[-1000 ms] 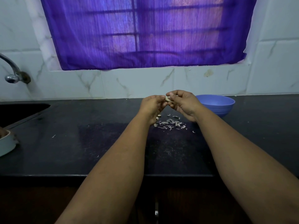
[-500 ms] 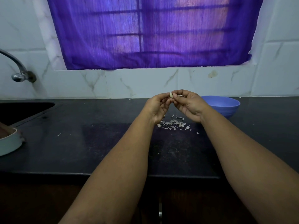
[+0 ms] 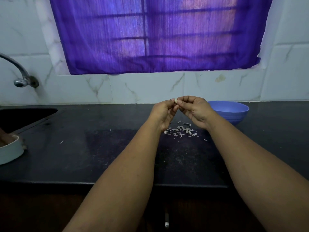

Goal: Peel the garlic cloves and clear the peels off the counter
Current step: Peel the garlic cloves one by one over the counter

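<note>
A small pale garlic clove [image 3: 175, 100] is held up above the black counter [image 3: 100, 148], pinched between the fingertips of both hands. My left hand [image 3: 163, 114] grips it from the left, my right hand [image 3: 194, 111] from the right, fingers curled. Directly below the hands lies a loose heap of whitish garlic peels [image 3: 181, 131] on the counter. A single stray peel [image 3: 205, 139] lies just right of the heap. A blue bowl [image 3: 233, 113] stands behind my right wrist; its inside is hidden.
A sink [image 3: 21, 116] is set into the counter at far left, with a metal tap [image 3: 18, 71] on the tiled wall above it. A pale round dish [image 3: 10, 151] sits at the left edge. The counter's front edge runs under my forearms.
Both hands have lifted the clove a little higher above the peel heap. The view has shifted slightly, so the bowl and tap sit further right.
</note>
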A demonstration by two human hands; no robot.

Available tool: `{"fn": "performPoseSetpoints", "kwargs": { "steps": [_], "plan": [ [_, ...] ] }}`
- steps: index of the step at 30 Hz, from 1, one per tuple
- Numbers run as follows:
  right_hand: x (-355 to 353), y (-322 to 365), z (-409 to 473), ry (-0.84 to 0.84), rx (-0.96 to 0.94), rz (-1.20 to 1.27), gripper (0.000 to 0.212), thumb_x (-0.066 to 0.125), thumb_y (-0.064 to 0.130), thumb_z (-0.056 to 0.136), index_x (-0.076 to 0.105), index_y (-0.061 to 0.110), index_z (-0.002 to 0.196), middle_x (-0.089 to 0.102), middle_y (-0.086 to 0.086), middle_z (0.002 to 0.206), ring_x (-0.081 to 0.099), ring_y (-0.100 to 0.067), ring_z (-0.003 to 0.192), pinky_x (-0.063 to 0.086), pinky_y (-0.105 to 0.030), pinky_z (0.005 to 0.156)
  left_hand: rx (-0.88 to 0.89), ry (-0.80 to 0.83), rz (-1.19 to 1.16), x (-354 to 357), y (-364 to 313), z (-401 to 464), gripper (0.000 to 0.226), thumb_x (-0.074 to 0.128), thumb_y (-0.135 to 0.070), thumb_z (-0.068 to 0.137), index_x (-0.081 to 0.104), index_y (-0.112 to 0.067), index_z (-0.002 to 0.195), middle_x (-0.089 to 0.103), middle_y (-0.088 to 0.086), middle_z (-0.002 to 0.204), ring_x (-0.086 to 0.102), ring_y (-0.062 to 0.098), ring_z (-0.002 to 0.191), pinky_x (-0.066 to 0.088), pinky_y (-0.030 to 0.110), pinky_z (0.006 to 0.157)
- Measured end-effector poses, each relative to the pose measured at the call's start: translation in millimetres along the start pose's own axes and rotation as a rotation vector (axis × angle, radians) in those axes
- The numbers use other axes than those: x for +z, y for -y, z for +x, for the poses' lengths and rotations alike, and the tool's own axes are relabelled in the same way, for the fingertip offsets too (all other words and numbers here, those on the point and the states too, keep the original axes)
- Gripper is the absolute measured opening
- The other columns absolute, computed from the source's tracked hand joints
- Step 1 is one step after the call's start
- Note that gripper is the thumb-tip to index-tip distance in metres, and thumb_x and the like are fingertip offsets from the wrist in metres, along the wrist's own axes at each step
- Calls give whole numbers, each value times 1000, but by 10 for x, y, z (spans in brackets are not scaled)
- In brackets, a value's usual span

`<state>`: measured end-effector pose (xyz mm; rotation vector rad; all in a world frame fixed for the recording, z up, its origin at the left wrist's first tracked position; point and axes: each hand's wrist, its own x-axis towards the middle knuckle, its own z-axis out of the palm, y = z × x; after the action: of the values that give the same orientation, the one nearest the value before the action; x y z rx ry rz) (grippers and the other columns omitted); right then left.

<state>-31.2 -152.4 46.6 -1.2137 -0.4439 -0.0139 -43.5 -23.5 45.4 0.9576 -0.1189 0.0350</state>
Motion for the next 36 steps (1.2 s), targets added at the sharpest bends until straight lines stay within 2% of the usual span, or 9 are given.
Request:
{"fn": "performPoseSetpoints", "kwargs": {
  "steps": [3, 6, 10, 13, 16, 19, 23, 29, 36],
  "plan": [
    [1, -6, 0, -18, 1, -24, 10, 58, -7, 89, 65, 0, 92, 68, -9, 90, 67, -13, 84, 55, -17, 76, 13, -27, -17, 3, 17, -3, 19, 50, 0, 96, 62, 3, 81, 64, 7, 71, 62, 6, 54, 52, 11, 55],
    [10, -5, 9, -34, -2, -26, 9, 61, -3, 88, 66, 3, 93, 68, -8, 90, 66, -14, 85, 56, -20, 81, 49, -82, -41, 18, 28, 3, 19, 50, 0, 96, 61, 3, 80, 62, 6, 68, 59, 6, 52, 51, 12, 52],
    [32, 14, 10, -135, 10, -130, 4, 68, 14, 87, 67, 18, 87, 64, 7, 80, 57, -7, 80, 47, -22, 78, 151, -254, 7, -1, 53, 76, 24, 52, -6, 97, 60, -8, 74, 54, -1, 59, 48, 4, 46, 45, 14, 49],
    [15, 7, 37, -192, -31, -150, 6, 68, 12, 87, 67, 16, 83, 62, 5, 74, 54, -6, 72, 46, -19, 69, 300, -306, 332, -42, 101, 116, 20, 53, -14, 98, 57, -12, 78, 55, -2, 64, 50, 8, 53, 46, 20, 56],
    [25, -33, 49, -138, -44, -164, 6, 62, 6, 90, 67, 9, 88, 66, -4, 78, 61, -10, 73, 52, -18, 68, 520, -289, 725, -45, 168, 121, 13, 56, -21, 95, 54, -19, 83, 63, 9, 84, 62, 22, 72, 55, 35, 69],
    [53, -61, 50, -109, -43, -210, 5, 63, 9, 91, 68, 8, 89, 68, -5, 79, 65, -10, 75, 54, -20, 73, 569, -261, 850, -48, 191, 126, 10, 57, -22, 93, 55, -17, 85, 65, 13, 93, 63, 25, 82, 54, 40, 76],
    [27, -46, 42, -128, -35, -201, 4, 69, 12, 86, 69, 9, 85, 69, -2, 76, 65, -10, 75, 55, -21, 74, 552, -191, 846, -54, 157, 104, 9, 57, -17, 95, 58, -10, 90, 65, 6, 86, 58, 13, 76, 51, 26, 70],
    [28, -22, 19, -119, 4, -159, 4, 71, 6, 83, 69, 8, 81, 69, -3, 76, 65, -9, 73, 54, -19, 71, 529, -170, 803, -42, 157, 81, 8, 57, -16, 95, 58, -11, 89, 63, 0, 80, 61, 16, 79, 55, 37, 79],
    [33, -7, 23, -148, 21, -144, 10, 68, 0, 84, 65, 6, 91, 68, -7, 79, 66, -13, 74, 57, -21, 73, 514, -192, 791, -36, 167, 97, 11, 52, -17, 97, 54, -15, 86, 61, 0, 79, 59, 19, 80, 54, 47, 83]
  ]
}}
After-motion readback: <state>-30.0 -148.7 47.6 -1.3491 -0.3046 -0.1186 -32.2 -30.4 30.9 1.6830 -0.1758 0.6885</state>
